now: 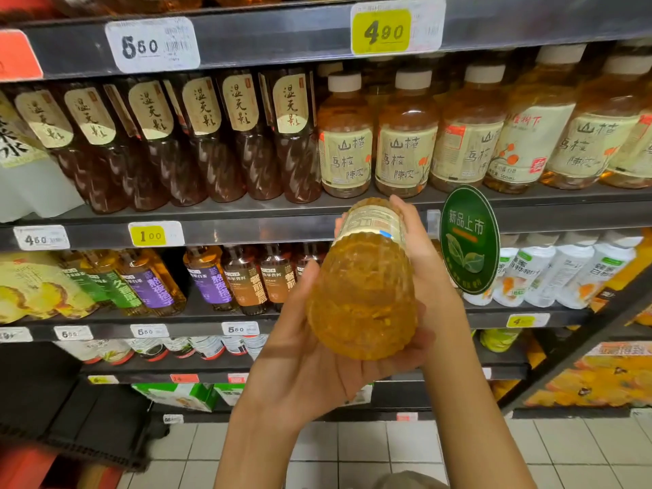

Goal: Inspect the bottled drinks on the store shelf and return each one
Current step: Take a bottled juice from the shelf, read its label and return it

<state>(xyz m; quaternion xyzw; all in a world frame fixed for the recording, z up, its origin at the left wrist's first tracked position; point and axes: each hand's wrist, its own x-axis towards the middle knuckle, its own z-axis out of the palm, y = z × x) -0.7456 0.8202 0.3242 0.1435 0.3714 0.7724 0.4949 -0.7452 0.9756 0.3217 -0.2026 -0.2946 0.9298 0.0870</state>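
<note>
Store shelf (247, 231) stacked with tea bottles; price tags reading 560, 490, 450, 100. Green round sign (469, 241) reading 新品上市. Amber bottle (363, 287) held before the shelf, long axis tilted, base toward the camera, top pointing away. Left hand (310, 354) cupping the base, right hand (423, 262) on the label end, fingers curled round it.

Bright, even store light from overhead. Soft glare on bottle shoulders (405, 111) and yellow price tag (381, 31). Deep shadow under bottom shelf (106, 418), lower left. Wide-angle bowing at edges; slightly soft overall, corners blurred most.
</note>
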